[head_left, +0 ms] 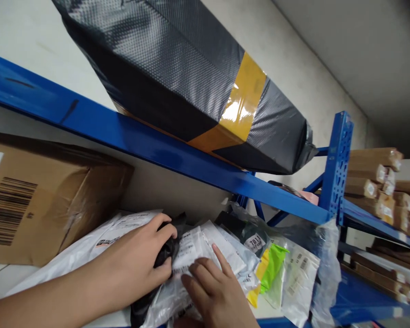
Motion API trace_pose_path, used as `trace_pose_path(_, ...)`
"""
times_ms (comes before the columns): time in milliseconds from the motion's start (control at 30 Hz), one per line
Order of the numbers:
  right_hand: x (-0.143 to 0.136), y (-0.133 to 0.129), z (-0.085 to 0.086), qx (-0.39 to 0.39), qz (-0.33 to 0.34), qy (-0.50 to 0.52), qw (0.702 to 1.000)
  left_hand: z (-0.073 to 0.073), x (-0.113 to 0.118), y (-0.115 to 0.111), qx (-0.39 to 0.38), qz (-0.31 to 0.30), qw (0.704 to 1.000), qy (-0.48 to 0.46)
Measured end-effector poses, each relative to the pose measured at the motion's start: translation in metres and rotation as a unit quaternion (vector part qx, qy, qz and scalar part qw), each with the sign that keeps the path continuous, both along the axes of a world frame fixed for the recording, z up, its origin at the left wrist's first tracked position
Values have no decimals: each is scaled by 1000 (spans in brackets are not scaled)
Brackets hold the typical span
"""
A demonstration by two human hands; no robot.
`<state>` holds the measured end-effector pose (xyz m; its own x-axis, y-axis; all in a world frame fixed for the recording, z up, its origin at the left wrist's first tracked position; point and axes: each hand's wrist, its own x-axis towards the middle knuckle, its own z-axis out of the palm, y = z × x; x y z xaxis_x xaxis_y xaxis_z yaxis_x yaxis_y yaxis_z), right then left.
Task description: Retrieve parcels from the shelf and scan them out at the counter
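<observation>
My left hand (145, 255) reaches in from the left, its fingers and thumb curled around a crumpled black plastic bag (166, 250). Over the labelled clear plastic bags (187, 248) beside it lies my right hand (218, 294). Its index finger points forward and the other fingers bend apart against the plastic; the thumb is partly hidden. A white plastic parcel (119, 230) lies under and behind my left forearm. Right of my right hand are a yellow and green packet (271, 269), a clear bag with a barcode label (299, 278) and a dark package marked 7011 (254, 241).
A blue shelf beam (150, 146) runs across above my hands, carrying a long black-wrapped parcel (177, 77) with yellow tape. At left stands a large cardboard box (51, 205). A blue upright (336, 164) rises at right, with long brown cartons (372, 173) on racks beyond.
</observation>
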<state>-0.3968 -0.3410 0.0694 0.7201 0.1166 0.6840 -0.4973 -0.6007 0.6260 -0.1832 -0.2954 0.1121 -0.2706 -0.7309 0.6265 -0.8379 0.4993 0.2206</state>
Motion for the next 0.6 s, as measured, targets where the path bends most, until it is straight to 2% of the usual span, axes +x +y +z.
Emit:
trace_pose_path(200, -10, -9, -11, 10, 14, 7, 1000, -9, 5, -4, -36, -3, 999, 7)
trace_pose_path(600, -13, -5, -13, -13, 11, -36, 999, -3, 9, 2, -10, 31, 999, -22)
